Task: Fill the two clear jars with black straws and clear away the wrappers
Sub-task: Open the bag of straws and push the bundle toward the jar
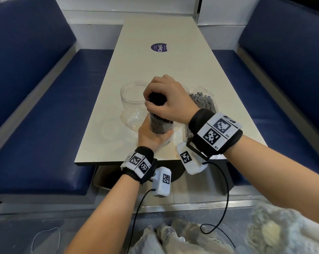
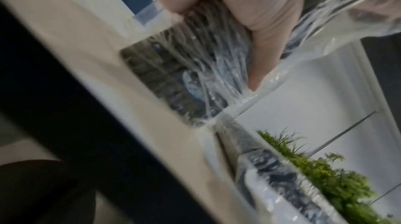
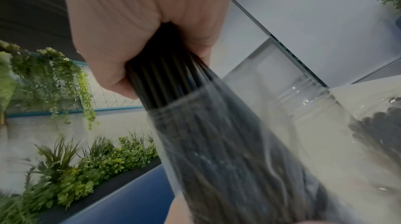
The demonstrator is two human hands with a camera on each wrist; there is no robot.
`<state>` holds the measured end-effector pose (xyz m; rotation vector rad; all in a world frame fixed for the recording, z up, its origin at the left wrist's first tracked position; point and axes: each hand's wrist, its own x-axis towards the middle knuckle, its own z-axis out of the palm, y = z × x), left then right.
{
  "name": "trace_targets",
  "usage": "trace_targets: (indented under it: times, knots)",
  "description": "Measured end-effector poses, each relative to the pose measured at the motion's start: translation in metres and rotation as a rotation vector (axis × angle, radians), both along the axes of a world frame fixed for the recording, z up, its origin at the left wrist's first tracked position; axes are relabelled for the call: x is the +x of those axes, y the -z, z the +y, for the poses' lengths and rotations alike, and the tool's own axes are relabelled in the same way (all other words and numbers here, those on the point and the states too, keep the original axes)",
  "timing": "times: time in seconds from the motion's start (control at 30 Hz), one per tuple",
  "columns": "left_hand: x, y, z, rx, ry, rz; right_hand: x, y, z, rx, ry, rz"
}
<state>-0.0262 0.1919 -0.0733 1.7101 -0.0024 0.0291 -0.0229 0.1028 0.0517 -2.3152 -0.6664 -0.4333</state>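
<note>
The bundle of black straws [image 1: 159, 123] stood upright near the front edge of the table [image 1: 155, 57], its lower part inside a clear wrapper [image 2: 217, 80]. The right hand [image 1: 170, 99] was closed around the bare top ends of the straws, fingers curled tightly. The left hand [image 1: 151, 138] gripped the wrapped lower part, at 6 o'clock from the right hand. An empty clear jar [image 1: 132, 105] stood just beside the bundle at 10 o'clock. A second wrapped pack of straws [image 1: 203, 101] lay at 3 o'clock. A round purple sticker [image 1: 159, 47] was far at 12 o'clock.
</note>
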Motion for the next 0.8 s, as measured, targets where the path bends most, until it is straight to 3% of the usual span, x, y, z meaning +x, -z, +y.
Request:
trace_targets:
  times: [0.37,0.6,0.8]
  knots:
    - [-0.004,0.004,0.001,-0.132,0.068,0.033,0.011,0.004,-0.011,-0.044,0.043,0.018]
    - [-0.004,0.002,0.010,0.064,0.099,-0.109,0.015,0.006,-0.015,-0.029,0.066,0.011]
    - [0.000,-0.005,0.005,0.172,0.064,-0.119,0.014,0.007,-0.015,-0.017,0.057,0.016]
